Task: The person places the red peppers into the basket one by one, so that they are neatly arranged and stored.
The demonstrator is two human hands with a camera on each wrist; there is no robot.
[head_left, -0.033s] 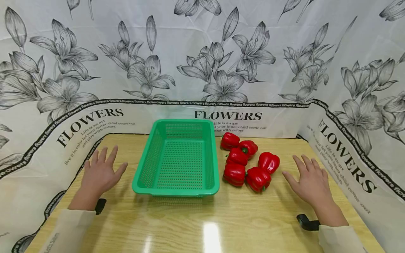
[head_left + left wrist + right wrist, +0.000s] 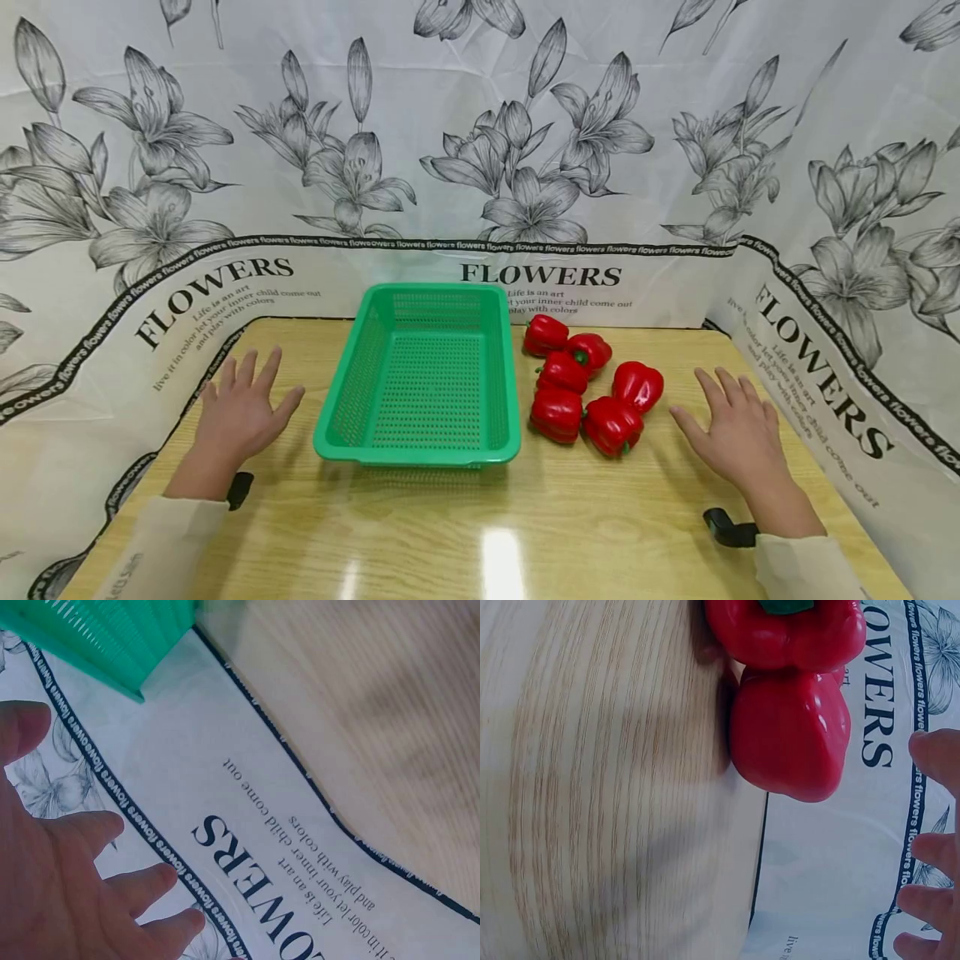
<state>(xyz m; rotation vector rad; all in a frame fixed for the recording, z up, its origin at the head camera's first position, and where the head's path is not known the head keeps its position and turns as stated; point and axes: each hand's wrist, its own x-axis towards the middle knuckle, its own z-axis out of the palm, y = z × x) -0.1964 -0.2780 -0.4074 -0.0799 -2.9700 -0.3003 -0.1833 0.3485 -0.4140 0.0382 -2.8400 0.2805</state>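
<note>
My left hand (image 2: 238, 417) is spread with straight fingers to the left of a green plastic basket (image 2: 341, 454), holding nothing. The basket has perforated walls and floor, and nothing lies in it. Right of it, several red bell peppers with green stems sit in a loose cluster, among them a front one (image 2: 613, 425) and a rightmost one (image 2: 637, 386). My right hand (image 2: 738, 433) is held to the right of the peppers, fingers extended and apart from them. In the right wrist view, two peppers show large, one pepper (image 2: 791, 735) with its rounded base toward the hand.
The wooden table (image 2: 420, 533) carries the basket and peppers. A white cloth (image 2: 405, 200) printed with grey flowers and lettering hangs behind and along both sides. Dark wrist cameras (image 2: 729, 528) are strapped to both wrists.
</note>
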